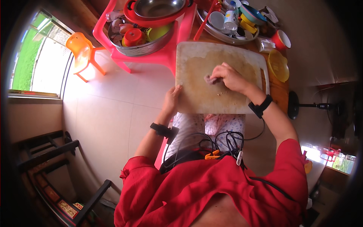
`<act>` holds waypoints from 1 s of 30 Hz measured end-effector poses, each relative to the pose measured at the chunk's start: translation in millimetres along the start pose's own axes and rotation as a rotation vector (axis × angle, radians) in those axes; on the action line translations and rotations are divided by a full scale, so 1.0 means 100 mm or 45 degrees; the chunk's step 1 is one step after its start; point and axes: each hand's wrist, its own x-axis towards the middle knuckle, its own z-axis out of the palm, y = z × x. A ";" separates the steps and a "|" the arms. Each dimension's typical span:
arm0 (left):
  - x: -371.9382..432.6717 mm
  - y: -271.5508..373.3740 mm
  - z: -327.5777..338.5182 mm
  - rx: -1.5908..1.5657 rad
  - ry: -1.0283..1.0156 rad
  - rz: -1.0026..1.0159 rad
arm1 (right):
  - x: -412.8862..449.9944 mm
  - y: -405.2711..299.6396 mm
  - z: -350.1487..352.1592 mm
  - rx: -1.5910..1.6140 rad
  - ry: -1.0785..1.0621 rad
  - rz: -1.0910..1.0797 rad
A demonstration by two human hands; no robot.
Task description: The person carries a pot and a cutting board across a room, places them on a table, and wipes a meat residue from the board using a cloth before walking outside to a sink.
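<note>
A worn white plastic cutting board, broadly stained brown, lies before me over the front of a wooden table, its near edge above my knees. My left hand grips the board's left edge near the lower corner, thumb on top. Over the middle of the board, my right hand pinches a small greyish-purple wad. Motion blur hides whether that wad is cloth or a scrubbing pad, and the fingers cover part of it. Just below it on the board are some small light crumbs. A handle slot runs along the board's right side.
Behind the board, a metal basin holds bowls and a plastic bottle. A pink plastic chair bears another basin of dishes. A yellow bowl sits right of the board. Black cables cross my lap.
</note>
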 end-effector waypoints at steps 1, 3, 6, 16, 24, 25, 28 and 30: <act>0.01 0.00 0.00 0.000 -0.011 -0.004 | 0.15 0.08 -0.03 -0.038 0.129 -0.030; 0.05 -0.03 -0.06 0.004 -0.012 0.000 | 0.45 0.21 0.00 -0.069 0.260 -0.072; 0.15 -0.10 -0.15 0.025 -0.089 -0.010 | 0.81 0.42 0.20 -0.244 0.428 -0.011; -0.05 0.09 0.04 -0.098 -0.004 -0.005 | 0.27 -0.11 0.44 -0.223 0.053 -0.095; -0.01 0.05 0.06 -0.134 0.002 -0.040 | -0.40 -0.14 0.00 -0.239 -0.310 -0.107; 0.02 0.03 0.02 -0.104 -0.032 -0.007 | -0.38 -0.09 -0.08 -0.183 -0.153 -0.075; 0.01 0.02 0.03 -0.102 -0.052 0.005 | -0.20 0.12 -0.12 0.151 0.169 0.037; -0.01 0.06 0.04 -0.122 -0.034 -0.008 | 0.03 0.32 -0.08 0.432 0.335 0.105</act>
